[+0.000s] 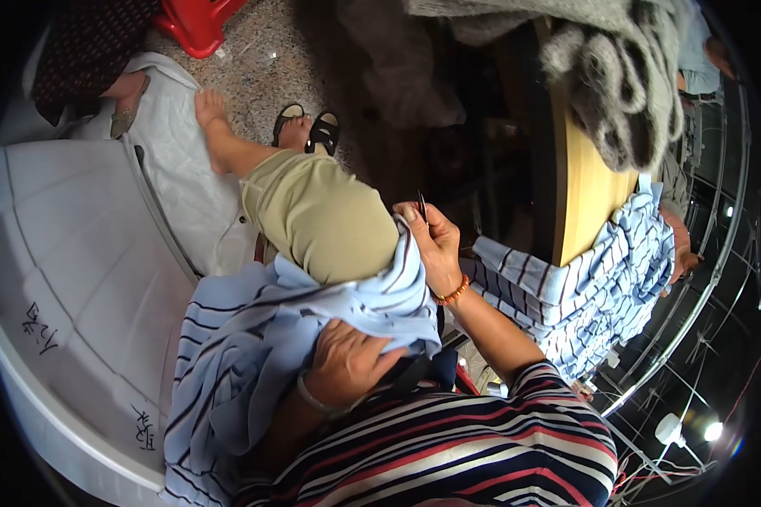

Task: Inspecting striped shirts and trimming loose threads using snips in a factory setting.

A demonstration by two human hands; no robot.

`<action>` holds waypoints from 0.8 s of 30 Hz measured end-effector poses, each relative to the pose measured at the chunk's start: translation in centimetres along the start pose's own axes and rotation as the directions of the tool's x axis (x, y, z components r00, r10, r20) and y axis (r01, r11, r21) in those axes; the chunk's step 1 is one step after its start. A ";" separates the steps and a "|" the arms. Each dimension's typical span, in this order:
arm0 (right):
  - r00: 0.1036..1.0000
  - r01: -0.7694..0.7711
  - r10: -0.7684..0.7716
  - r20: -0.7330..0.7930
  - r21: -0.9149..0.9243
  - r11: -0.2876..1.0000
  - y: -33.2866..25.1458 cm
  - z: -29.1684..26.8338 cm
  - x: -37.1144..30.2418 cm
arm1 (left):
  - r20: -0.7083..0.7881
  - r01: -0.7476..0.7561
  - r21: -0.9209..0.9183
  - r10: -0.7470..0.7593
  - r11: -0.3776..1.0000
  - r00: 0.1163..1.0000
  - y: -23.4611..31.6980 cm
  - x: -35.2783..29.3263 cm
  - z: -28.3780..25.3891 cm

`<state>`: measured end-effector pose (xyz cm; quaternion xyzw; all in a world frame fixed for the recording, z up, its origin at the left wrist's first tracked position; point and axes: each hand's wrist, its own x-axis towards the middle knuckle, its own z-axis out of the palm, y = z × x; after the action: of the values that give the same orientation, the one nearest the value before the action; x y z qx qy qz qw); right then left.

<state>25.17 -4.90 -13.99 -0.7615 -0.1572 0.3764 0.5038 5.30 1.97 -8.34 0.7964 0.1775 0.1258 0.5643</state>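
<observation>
A light blue knitted garment (220,338) with dark stripes lies bunched over my lap and raised knee. My left hand (345,365) rests among its folds, thumb stretched to the right and fingers curled on the cloth, their tips partly hidden. At the knee's right side, my right hand (435,245) is closed around a small, dark, pointed tool (422,204); its tips stick up past the fingers. Whether it is tweezers or snips is not clear. The garment's edge lies against that hand's fingers.
A big pale bin (84,253) with handwriting stands at left, beside a white plastic sheet (173,127). On the right, a wooden table (588,190) bears grey fuzzy knitwear (621,93), with more striped garments (600,287) beside it. A red stool (196,29) and other people are nearby.
</observation>
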 end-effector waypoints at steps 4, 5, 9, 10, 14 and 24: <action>0.998 0.024 -0.029 -0.064 -0.083 0.996 0.9 -1.0 -1.2 | 0.184 0.098 -0.007 -0.095 0.995 0.978 -0.2 -0.1 0.4; 0.997 0.010 -0.016 -0.080 -0.071 0.997 1.3 -1.3 -1.6 | 0.180 0.089 0.001 -0.088 0.996 0.980 -0.2 -0.4 0.6; 0.991 0.022 -0.063 -0.115 -0.332 0.943 3.3 -3.4 -3.5 | 0.299 0.134 -0.238 -0.058 0.962 0.952 0.6 -1.7 2.8; 0.992 0.045 -0.081 -0.101 -0.313 0.949 3.8 -4.0 -4.1 | 0.309 0.111 -0.262 -0.026 0.959 0.951 1.0 -2.1 3.3; 0.976 0.076 -0.187 -0.115 -0.621 0.780 5.3 -6.5 -6.2 | 0.273 0.050 -0.226 0.014 0.973 0.962 1.7 -2.4 4.9; 0.964 0.122 -0.249 -0.087 -0.692 0.712 7.7 -9.1 -9.9 | 0.441 0.066 -0.121 -0.006 0.990 0.897 3.2 -2.3 6.9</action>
<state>24.18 -20.33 -14.77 -0.9026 -0.3154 0.1720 0.2370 6.41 -5.88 -7.60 0.7615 0.0516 -0.0563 0.6436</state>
